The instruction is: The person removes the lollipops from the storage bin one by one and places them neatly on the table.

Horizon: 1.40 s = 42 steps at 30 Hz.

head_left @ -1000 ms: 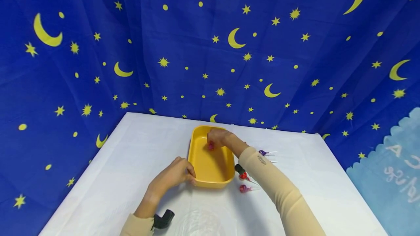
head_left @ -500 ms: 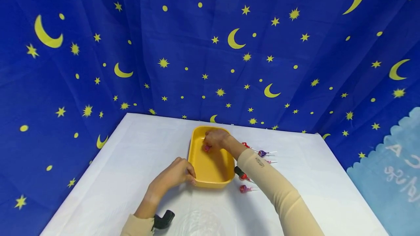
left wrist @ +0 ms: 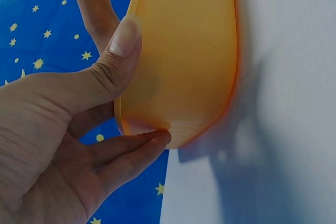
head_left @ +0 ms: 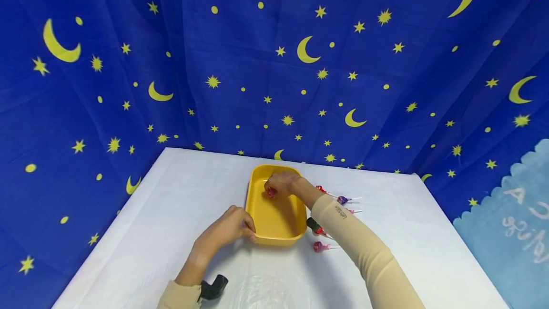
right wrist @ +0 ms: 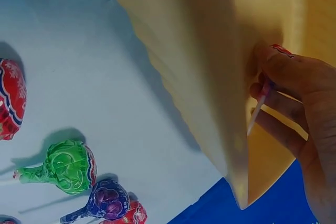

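A yellow rectangular tub (head_left: 274,241) stands on the white table. My left hand (head_left: 229,228) grips its near left corner; in the left wrist view the thumb (left wrist: 125,38) lies over the rim and the fingers are against the outside wall. My right hand (head_left: 282,184) reaches inside the far half of the tub and pinches a lollipop (head_left: 271,193) with a red and pink wrapper. Its white stick (right wrist: 255,114) shows below the fingers in the right wrist view; most of its head is hidden there. I cannot tell whether it touches the tub's floor.
Right of the tub lie several wrapped lollipops, among them a purple one (head_left: 342,200), a pink-red one (head_left: 318,247) and a green one (right wrist: 68,167). My right forearm (head_left: 360,242) covers part of that row. A blue curtain (head_left: 274,61) with stars and moons rises behind the table.
My right hand has shifted slightly left inside the tub with the lollipop, baring a red lollipop beside the forearm. The left hand and the tub have stayed in place.
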Tool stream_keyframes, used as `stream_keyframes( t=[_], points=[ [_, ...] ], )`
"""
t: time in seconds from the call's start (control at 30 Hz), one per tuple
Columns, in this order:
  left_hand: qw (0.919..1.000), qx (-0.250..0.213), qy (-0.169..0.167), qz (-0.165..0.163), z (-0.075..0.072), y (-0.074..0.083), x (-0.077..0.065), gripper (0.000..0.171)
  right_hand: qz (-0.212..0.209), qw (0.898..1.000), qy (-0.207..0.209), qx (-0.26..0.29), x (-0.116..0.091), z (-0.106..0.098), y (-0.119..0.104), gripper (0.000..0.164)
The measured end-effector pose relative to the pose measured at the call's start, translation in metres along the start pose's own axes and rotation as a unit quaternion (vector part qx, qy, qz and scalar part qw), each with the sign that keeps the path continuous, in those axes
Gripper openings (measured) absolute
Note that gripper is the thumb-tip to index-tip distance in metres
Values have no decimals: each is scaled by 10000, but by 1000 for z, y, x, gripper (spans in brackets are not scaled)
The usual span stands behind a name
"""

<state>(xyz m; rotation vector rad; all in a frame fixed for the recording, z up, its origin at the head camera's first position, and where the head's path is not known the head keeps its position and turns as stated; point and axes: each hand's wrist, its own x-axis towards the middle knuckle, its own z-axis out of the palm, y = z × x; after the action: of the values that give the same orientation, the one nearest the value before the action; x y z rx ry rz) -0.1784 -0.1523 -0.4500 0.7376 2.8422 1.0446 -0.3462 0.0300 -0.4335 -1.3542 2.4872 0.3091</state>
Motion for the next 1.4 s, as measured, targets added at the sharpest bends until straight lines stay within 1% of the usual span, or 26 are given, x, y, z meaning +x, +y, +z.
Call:
stream_keyframes(
  t=[0.07,0.23,0.37,0.47,0.57,0.77,0.93,1.03,1.17,1.27,1.4],
  points=[
    [10000,-9,8,43,0,0,0,12,-5,10000,-10,67,0,0,0,11],
    [10000,-17,-4,1,0,0,0,11,11,9997,-55,233,0,0,1,10],
    [9999,5,-13,-131,0,1,-1,11,-55,9993,-76,361,1,0,2,10],
    [9999,33,10,-161,0,1,-1,10,-91,9990,-64,442,1,-2,2,10],
    [9999,7,42,-115,1,1,-1,10,-97,9987,-26,498,-1,-4,3,8],
    [10000,2,-16,34,4,0,-1,10,-226,9984,38,522,-6,-5,5,5],
    [9998,119,59,142,2,-1,0,12,-322,9970,261,657,-9,-7,8,4],
    [9998,116,62,126,3,0,0,11,-280,9966,312,714,-12,-7,9,4],
    [9999,72,45,109,3,0,0,11,-75,9963,291,807,-18,-7,12,5],
    [9999,53,48,74,3,0,-1,12,63,9951,279,947,-23,-7,14,6],
    [10000,56,57,7,3,0,0,12,139,9931,287,1130,-27,-10,17,8]
  ],
)
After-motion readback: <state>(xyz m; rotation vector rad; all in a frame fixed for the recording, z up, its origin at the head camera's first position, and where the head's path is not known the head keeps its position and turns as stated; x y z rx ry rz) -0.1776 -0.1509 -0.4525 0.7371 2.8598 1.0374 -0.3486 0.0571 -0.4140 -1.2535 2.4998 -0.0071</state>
